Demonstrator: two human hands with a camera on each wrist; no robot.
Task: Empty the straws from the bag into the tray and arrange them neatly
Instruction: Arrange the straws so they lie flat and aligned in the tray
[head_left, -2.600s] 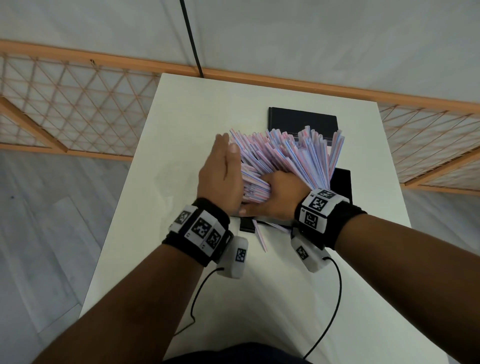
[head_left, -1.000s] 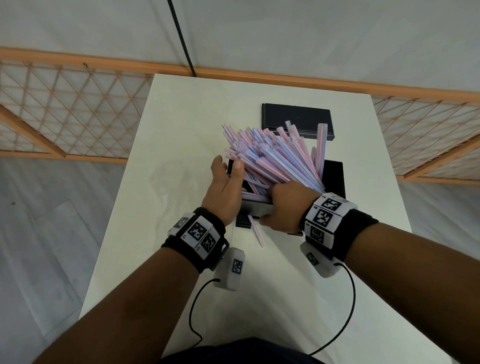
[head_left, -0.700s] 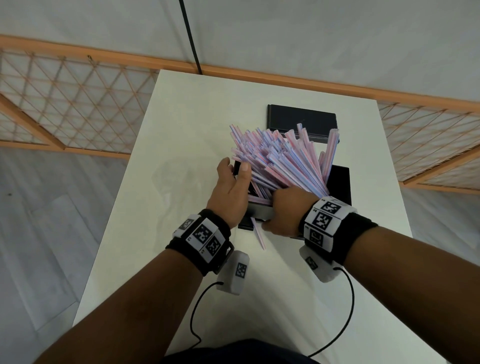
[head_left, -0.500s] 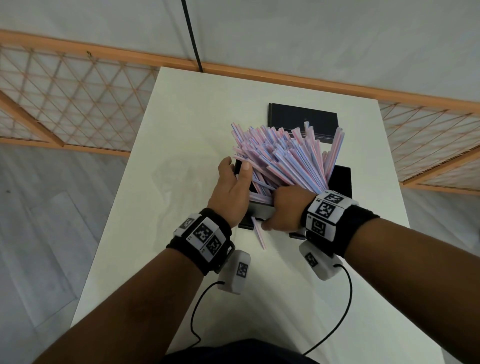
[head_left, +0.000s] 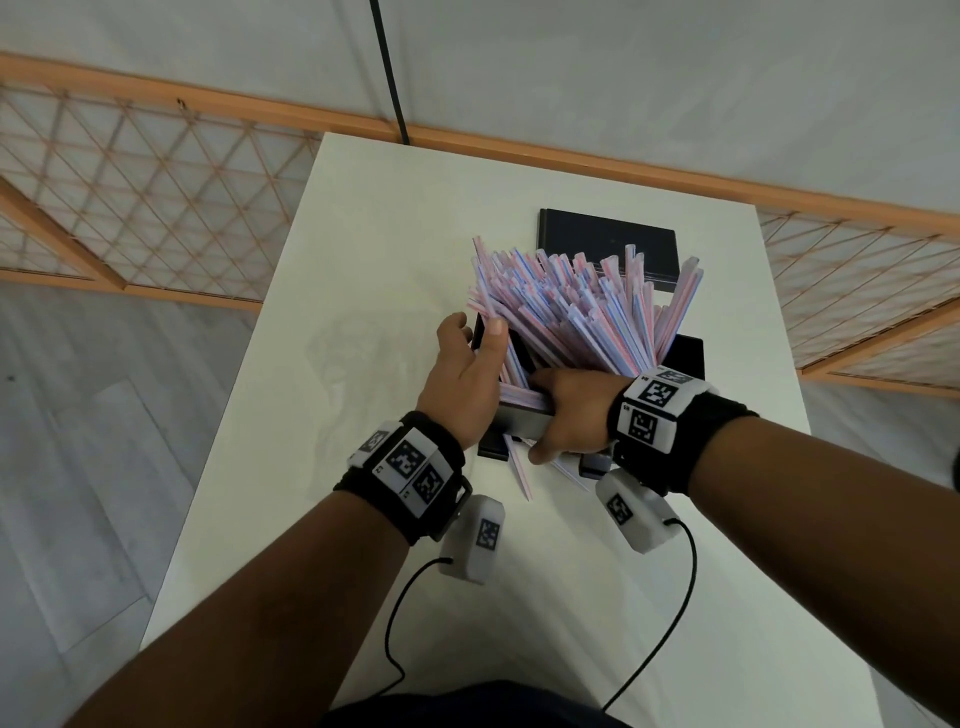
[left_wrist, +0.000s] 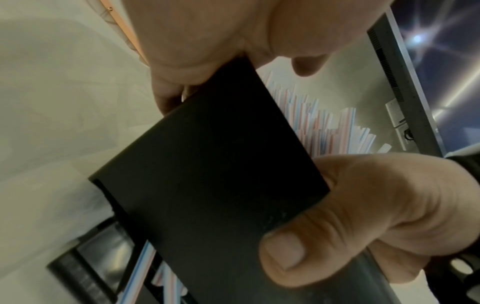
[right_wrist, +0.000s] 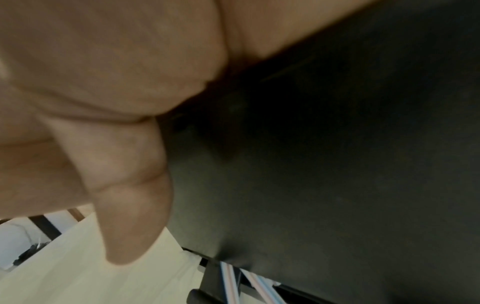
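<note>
Presently, one black tray (head_left: 688, 353) is recorded on the white desk (head_left: 374, 249), tilted with its near end raised. It is gripped at that near end by both hands. The left hand (head_left: 465, 382) is set at the tray's left side wall, its fingers (head_left: 493, 338) curled over the rim and touching the straws (head_left: 582, 306). The right hand (head_left: 569, 410) is clamped on the near wall, its thumb pressed against the dark outer face, as is seen in the left wrist view.

Straws: a large pink, blue and white striped bundle, lodged inside the tray and fanned upward and away from the person, the far ends uneven. A few loose straws (head_left: 519, 470) are noted lying on the desk just under the raised near edge.

A second black tray-like item (head_left: 608, 241) is listed flat on the desk beyond the bundle. An orange lattice railing (head_left: 140, 208) is seen behind the desk.
</note>
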